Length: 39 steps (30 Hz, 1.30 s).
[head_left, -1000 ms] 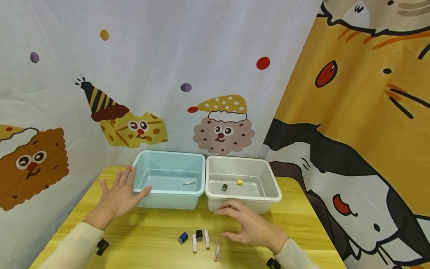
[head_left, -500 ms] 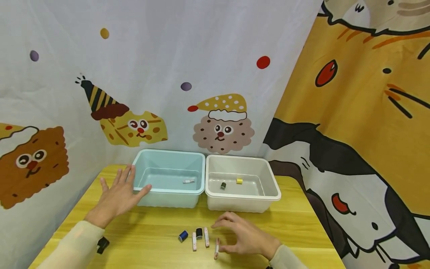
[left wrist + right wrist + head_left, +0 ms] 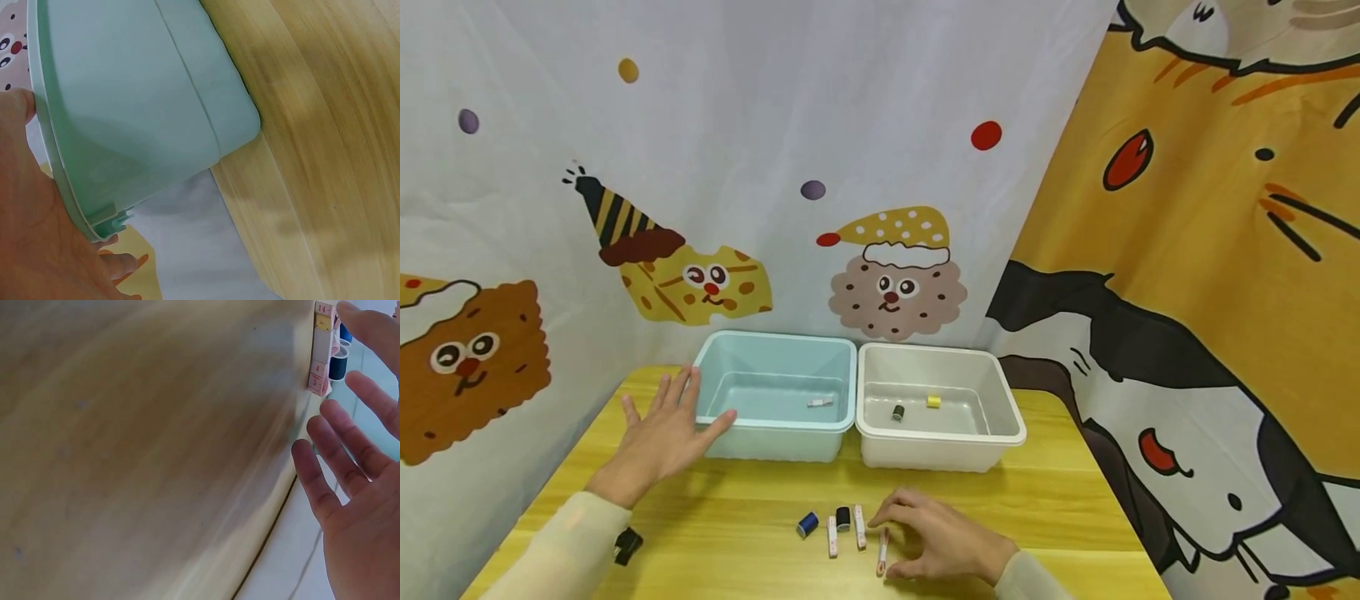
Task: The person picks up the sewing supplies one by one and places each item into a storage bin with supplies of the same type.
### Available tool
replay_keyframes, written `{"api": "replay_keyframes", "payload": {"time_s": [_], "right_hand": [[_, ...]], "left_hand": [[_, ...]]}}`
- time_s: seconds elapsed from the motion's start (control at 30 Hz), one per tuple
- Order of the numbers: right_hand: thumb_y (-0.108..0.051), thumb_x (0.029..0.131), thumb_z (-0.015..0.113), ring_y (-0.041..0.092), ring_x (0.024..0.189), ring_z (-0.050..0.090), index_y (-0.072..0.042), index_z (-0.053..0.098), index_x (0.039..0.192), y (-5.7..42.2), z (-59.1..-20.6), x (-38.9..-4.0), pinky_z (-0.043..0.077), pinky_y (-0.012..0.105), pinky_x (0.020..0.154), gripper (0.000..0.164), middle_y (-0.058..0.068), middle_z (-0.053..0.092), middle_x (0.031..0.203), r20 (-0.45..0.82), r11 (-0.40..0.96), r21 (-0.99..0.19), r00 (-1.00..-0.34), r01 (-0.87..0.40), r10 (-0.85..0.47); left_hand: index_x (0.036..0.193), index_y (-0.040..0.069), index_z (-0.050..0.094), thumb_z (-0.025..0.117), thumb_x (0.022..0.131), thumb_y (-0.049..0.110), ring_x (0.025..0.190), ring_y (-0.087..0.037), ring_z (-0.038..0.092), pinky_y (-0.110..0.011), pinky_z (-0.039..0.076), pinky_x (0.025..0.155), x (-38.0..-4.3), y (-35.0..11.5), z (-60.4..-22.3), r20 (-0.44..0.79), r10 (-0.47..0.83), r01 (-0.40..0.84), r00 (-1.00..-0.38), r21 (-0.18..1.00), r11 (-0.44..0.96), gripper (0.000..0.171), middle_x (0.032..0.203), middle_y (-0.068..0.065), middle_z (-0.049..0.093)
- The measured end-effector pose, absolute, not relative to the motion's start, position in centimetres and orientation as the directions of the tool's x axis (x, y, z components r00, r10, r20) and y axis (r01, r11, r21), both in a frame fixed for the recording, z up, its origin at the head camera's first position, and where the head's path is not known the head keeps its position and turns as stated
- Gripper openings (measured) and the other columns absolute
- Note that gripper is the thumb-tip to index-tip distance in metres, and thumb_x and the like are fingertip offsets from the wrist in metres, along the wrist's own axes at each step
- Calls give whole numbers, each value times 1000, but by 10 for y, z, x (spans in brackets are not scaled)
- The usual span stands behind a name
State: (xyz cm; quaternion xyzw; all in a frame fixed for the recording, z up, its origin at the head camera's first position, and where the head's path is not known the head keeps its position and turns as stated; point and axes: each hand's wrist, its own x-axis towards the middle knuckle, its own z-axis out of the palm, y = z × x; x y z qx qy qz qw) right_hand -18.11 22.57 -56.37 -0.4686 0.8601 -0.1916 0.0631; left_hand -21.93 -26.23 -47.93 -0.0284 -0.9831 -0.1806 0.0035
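My left hand [image 3: 658,437] rests with spread fingers on the left front corner of the light blue bin [image 3: 775,442], its palm along the rim in the left wrist view. My right hand [image 3: 943,537] is at the right of the small items on the table, thumb and index finger apart around a folded tape measure [image 3: 882,552]. In the right wrist view, that tape measure [image 3: 319,369] shows red numbers, and the fingers are not closed on it. Left of it lie two more folded tape measures [image 3: 860,527] [image 3: 832,537], a black thread spool [image 3: 843,518] and a blue thread spool [image 3: 807,524].
Right of the blue bin stands a whitish bin [image 3: 940,450] holding a dark green spool [image 3: 898,412] and a yellow spool [image 3: 933,402]. A white folded tape [image 3: 820,402] lies in the blue bin. Behind the wooden table [image 3: 737,517] hangs a printed curtain [image 3: 737,100].
My right hand has come down and back from the whitish bin's front to the rightmost tape measure. My left hand stays on the blue bin. The items on the table keep their places.
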Motion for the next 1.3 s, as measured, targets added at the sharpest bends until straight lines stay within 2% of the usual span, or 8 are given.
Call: {"api": "replay_keyframes", "payload": {"time_s": [0.13, 0.23, 0.4, 0.57, 0.83, 1.1, 1.3], "right_hand": [[-51, 102, 91, 2, 135, 65, -35, 70, 154, 225, -565, -183, 62, 34, 120, 58, -17, 66, 151, 68, 484, -390, -549, -783, -833], [-46, 104, 90, 1, 133, 65, -36, 74, 148, 225, -565, -185, 62, 32, 118, 48, -17, 67, 147, 63, 477, -403, -544, -781, -837], [-33, 109, 86, -4, 120, 67, -34, 83, 132, 225, -567, -190, 63, 22, 108, 23, -16, 71, 133, 72, 458, -402, -526, -793, -847], [-30, 111, 82, -10, 107, 66, -32, 86, 120, 224, -568, -194, 60, 12, 98, 10, -19, 74, 119, 87, 449, -381, -515, -808, -853], [-28, 114, 78, -15, 101, 62, -30, 85, 117, 225, -568, -193, 58, 9, 90, 8, -19, 76, 113, 75, 435, -432, -512, -790, -855], [-24, 114, 78, -15, 101, 64, -28, 85, 118, 225, -566, -195, 58, 7, 89, 9, -14, 80, 114, 74, 434, -447, -516, -782, -853], [-21, 112, 81, -13, 102, 66, -28, 86, 116, 229, -559, -200, 61, 10, 90, 10, -15, 78, 114, 93, 449, -459, -544, -767, -834]], "left_hand": [[185, -4, 7, 40, 111, 89, 176, -68, 9, -101, -15, 123, -221, -262, -478, 27, 55, 61, -998, 359, 931, 124, 193, -34, 9], [185, -4, 8, 40, 111, 89, 176, -67, 8, -101, -15, 123, -222, -262, -478, 34, 58, 66, -998, 360, 931, 123, 194, -34, 8], [185, -5, 8, 41, 111, 89, 176, -67, 8, -101, -15, 123, -222, -260, -477, 35, 62, 70, -997, 363, 929, 123, 194, -34, 6], [185, -4, 8, 41, 111, 88, 177, -67, 8, -101, -16, 123, -223, -258, -478, 47, 61, 74, -997, 367, 927, 123, 194, -34, 7], [185, -5, 10, 42, 111, 88, 176, -67, 11, -102, -14, 123, -222, -258, -480, 46, 66, 78, -997, 360, 930, 123, 193, -34, 9], [185, -5, 10, 41, 112, 88, 175, -68, 11, -102, -14, 122, -220, -263, -480, 50, 62, 76, -997, 346, 935, 122, 193, -34, 8], [185, -4, 8, 41, 112, 88, 175, -68, 11, -102, -12, 123, -220, -264, -482, 45, 57, 69, -997, 352, 933, 122, 193, -34, 8]]}}
